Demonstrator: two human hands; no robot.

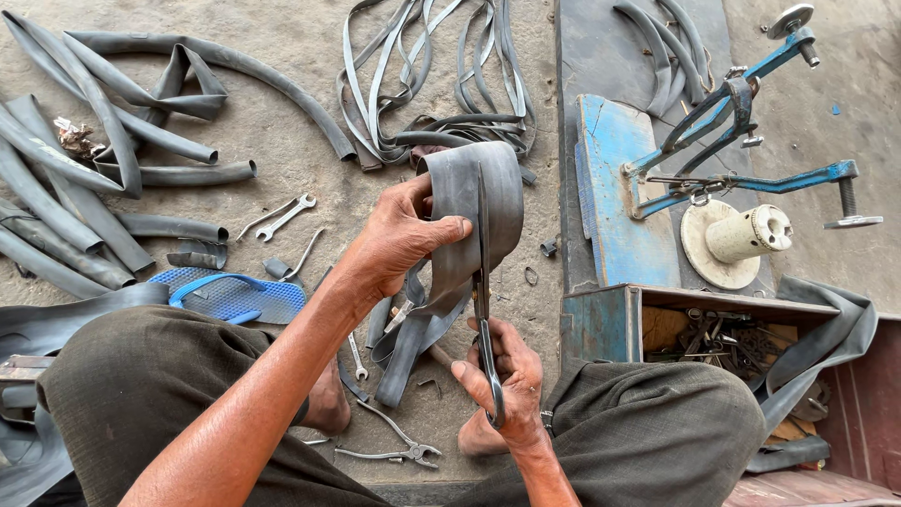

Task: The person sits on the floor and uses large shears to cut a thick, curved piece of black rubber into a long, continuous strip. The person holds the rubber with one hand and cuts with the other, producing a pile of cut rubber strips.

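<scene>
While left hand (404, 235) clamps rubber tube (474, 202) taut, right hand (502, 376) clenched on scissors (482, 282): keep your thumb off blade line, cut straight.

I saw matt grey rubber in the left hand (399, 235): the inner tube strip (469, 202), smooth with a dull sheen where it bent over the thumb. Scissors (483, 310) in the right hand (507, 380) were bare steel, worn, faintly glossy. Below the grip, pliers (399, 451) looked like dull metal. Left of it, spanners (282, 218) were bright metal and the sandal (230, 296) was blue textured foam. Right of it, the clamp frame (723, 150) had chipped blue paint. The ground (291, 66) was rough, dusty concrete.
</scene>
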